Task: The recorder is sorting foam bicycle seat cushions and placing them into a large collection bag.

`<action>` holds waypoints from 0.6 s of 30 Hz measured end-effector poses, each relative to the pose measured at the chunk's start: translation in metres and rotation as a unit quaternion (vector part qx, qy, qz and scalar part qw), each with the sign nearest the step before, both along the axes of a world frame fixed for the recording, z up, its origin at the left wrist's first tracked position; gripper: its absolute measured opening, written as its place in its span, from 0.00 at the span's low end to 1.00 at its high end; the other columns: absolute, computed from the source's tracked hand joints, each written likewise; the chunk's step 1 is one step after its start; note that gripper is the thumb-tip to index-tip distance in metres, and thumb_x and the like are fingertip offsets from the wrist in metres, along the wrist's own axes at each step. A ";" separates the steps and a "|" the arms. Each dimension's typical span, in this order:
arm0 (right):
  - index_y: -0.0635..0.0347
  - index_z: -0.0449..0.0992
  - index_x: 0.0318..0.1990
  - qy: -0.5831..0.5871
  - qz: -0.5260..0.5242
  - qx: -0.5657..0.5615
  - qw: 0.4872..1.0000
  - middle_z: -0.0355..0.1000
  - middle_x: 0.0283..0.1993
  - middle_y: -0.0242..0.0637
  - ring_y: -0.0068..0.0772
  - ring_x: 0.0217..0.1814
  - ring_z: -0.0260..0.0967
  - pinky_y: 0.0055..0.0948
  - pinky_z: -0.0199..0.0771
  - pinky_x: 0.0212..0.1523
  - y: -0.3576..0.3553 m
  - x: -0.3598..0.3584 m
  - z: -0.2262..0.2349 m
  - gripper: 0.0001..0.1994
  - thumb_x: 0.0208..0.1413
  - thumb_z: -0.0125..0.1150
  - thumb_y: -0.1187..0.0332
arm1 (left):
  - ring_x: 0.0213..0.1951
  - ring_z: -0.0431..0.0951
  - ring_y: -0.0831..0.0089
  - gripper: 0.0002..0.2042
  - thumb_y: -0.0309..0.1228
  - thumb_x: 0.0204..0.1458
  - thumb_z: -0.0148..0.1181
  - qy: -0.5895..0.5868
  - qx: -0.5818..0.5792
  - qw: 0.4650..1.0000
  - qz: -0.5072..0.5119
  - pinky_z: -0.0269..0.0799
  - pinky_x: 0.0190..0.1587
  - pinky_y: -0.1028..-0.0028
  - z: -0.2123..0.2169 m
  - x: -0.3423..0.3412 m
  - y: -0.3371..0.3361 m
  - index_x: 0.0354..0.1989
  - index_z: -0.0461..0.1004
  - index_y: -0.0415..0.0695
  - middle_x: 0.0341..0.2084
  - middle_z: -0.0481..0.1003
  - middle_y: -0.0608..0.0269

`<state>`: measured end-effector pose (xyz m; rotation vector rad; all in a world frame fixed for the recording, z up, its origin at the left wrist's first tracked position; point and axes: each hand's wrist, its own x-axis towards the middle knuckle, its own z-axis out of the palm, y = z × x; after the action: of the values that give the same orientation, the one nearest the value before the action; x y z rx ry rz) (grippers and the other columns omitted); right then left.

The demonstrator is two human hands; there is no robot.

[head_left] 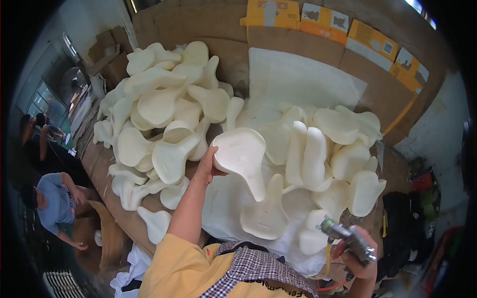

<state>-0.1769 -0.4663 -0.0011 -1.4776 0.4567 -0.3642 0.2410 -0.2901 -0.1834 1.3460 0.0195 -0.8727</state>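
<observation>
My left hand [207,166] grips the wide end of a pale foam bicycle saddle pad [239,151] by its left edge. The pad's narrow nose points down and to the right. In my right hand [366,263] is a metal spray gun [345,239], its green-ringed front end turned up and to the left; the trigger is hidden. Just below the held pad, another saddle pad [265,218] lies with its nose upward. Close to the spray gun's front rests one more pad [312,237].
A high heap of cream saddle pads [158,107] covers the table's left side. More pads [348,161] lie on the right, over white sheeting [303,74]. Cardboard [203,20] walls the back. A yellow hose [328,260] hangs by the gun. Another person [55,203] sits at far left.
</observation>
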 end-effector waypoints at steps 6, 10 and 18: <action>0.65 0.64 0.55 0.080 0.113 -0.078 0.987 0.73 0.32 0.42 0.28 0.32 0.72 0.27 0.73 0.36 -0.008 0.028 -0.015 0.27 0.43 0.60 0.83 | 0.42 0.76 0.64 0.33 0.54 0.46 0.50 -0.055 0.056 0.997 -0.022 0.78 0.31 0.62 -0.019 0.031 0.014 0.57 0.61 0.44 0.46 0.71 0.55; 0.72 0.57 0.59 -0.059 -0.049 0.025 0.997 0.72 0.37 0.46 0.35 0.37 0.72 0.35 0.73 0.41 -0.008 0.060 -0.029 0.31 0.47 0.62 0.73 | 0.46 0.73 0.60 0.32 0.57 0.48 0.49 0.000 -0.127 0.975 0.183 0.75 0.37 0.57 -0.003 0.067 0.029 0.56 0.62 0.47 0.47 0.70 0.54; 0.66 0.58 0.60 0.037 0.028 0.013 0.999 0.73 0.36 0.42 0.31 0.38 0.71 0.31 0.70 0.45 -0.009 0.122 -0.070 0.30 0.49 0.60 0.73 | 0.45 0.68 0.55 0.28 0.54 0.50 0.55 0.131 -0.007 0.984 0.122 0.67 0.48 0.53 -0.088 0.172 -0.024 0.49 0.61 0.44 0.49 0.62 0.52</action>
<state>-0.0547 -0.4755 -0.0711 -1.4792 0.4763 -0.2594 0.4133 -0.3140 -0.2710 1.1782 0.3739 -0.8334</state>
